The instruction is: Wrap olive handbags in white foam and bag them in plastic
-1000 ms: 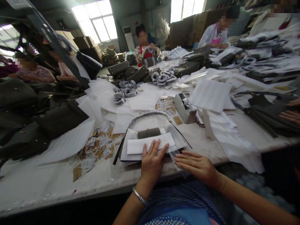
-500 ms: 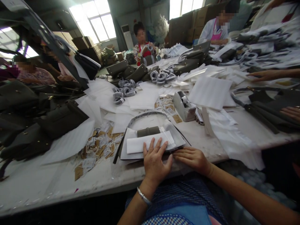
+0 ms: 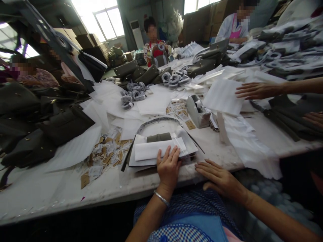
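Observation:
A flat dark bag wrapped in white foam sheet (image 3: 151, 151) lies at the near edge of the work table (image 3: 75, 188), its handle (image 3: 156, 121) arching behind it. My left hand (image 3: 168, 166), a bracelet on the wrist, presses flat on the bag's near edge with fingers stretched out. My right hand (image 3: 219, 178) lies open and flat on the table edge just right of the bag, holding nothing.
A tape dispenser (image 3: 198, 112) stands behind the bag. Paper tags (image 3: 108, 156) are scattered to the left, dark bags (image 3: 50, 131) piled beyond. Foam sheets (image 3: 222, 95) and wrapped straps (image 3: 131, 95) cover the middle. A co-worker's hand (image 3: 252, 90) reaches in from the right; other people sit around.
My right hand slid off the bag's corner back to the table edge. A co-worker's hand moved further in over the foam sheets at the right.

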Motion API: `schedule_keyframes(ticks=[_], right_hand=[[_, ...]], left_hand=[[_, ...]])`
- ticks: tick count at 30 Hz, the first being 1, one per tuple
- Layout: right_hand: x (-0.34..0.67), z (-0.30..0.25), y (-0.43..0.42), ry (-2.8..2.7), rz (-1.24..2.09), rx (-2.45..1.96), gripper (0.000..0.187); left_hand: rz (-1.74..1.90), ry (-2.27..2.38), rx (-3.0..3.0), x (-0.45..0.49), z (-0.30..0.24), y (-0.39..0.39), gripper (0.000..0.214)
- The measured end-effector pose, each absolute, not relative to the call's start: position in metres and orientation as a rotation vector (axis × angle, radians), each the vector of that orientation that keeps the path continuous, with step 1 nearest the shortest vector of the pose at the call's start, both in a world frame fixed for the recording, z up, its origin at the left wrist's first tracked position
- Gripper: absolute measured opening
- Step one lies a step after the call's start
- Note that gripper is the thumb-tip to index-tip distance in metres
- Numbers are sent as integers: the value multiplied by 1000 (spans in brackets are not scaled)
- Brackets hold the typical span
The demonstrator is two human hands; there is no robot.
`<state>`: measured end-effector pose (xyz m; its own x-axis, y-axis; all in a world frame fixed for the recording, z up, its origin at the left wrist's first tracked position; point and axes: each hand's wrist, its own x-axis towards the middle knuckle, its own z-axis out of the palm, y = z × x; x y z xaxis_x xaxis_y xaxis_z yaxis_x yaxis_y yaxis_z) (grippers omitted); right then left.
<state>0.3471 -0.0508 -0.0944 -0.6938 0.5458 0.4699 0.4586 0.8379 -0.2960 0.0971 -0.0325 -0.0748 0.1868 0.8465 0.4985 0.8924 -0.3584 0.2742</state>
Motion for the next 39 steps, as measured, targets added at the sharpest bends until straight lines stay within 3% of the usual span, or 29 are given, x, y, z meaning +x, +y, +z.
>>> schedule_keyframes(ticks=[2,10,30,39], right_hand=[[352,-100,-57,-2522,222,-766,60],[319,-103,-47,-2297,188,-658,35],[288,-73,-92,-2111,341,-771,30],[296,-26,-29,-2044,559,-948,20]], left_hand=[[-912,-1731,-2364,97,-75,-33,38],[-929,-1711,-2359,98,-75,-32,39],[-920,-1658,-2319,99,-82,-29,37],[-950,-1577,-2311,98,-85,-31,38]])
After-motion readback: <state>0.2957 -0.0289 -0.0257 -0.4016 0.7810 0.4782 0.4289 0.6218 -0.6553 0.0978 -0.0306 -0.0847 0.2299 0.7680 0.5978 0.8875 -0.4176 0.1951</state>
